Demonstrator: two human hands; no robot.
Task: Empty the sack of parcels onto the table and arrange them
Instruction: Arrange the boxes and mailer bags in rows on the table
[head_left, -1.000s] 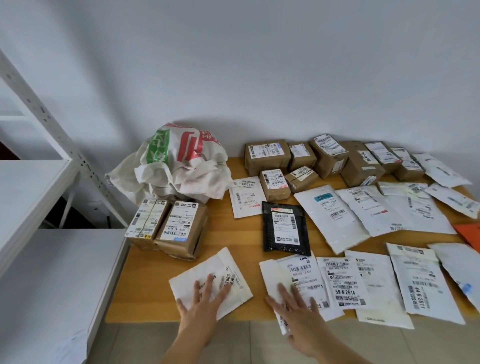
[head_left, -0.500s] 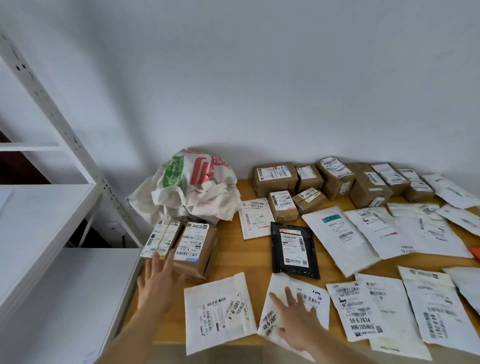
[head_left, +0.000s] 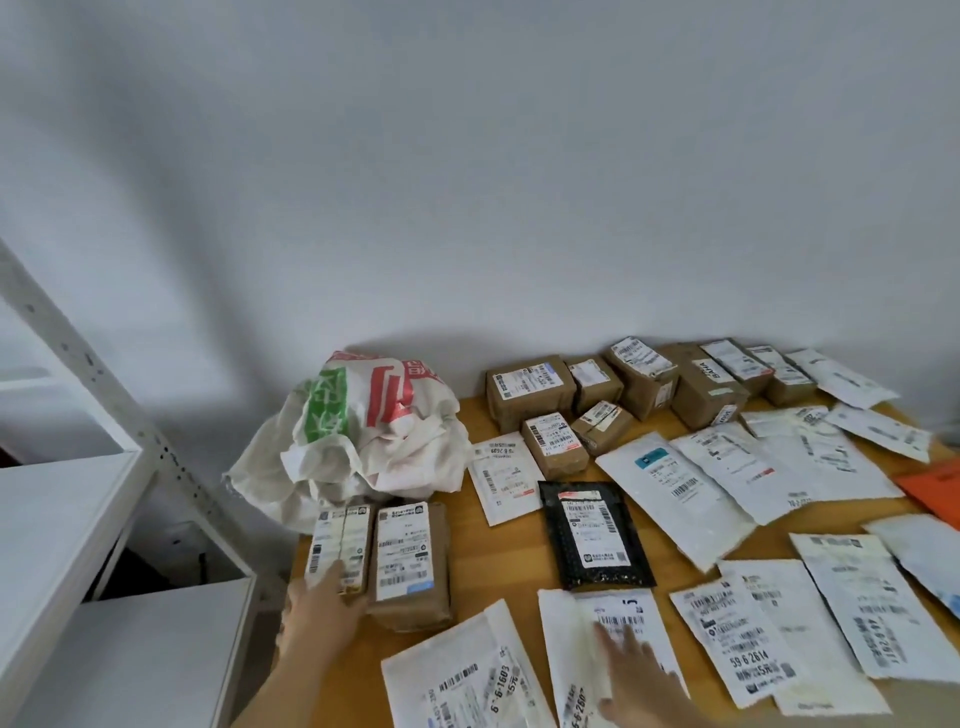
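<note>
Head view, left hand (head_left: 324, 605) lying open-fingered against near end of narrow labelled cardboard box (head_left: 340, 551) at wooden table (head_left: 498, 551) corner, right hand (head_left: 636, 675) pressing flat, fingers spread, on white plastic mailer (head_left: 605, 649), crumpled white printed sack (head_left: 363, 431) slumping behind, parcels spreading rightwards.

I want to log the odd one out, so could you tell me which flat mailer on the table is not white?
The black mailer in the middle of the table, under a white label; the flat mailers around it are white. An orange item also peeks in at the right edge.
</note>
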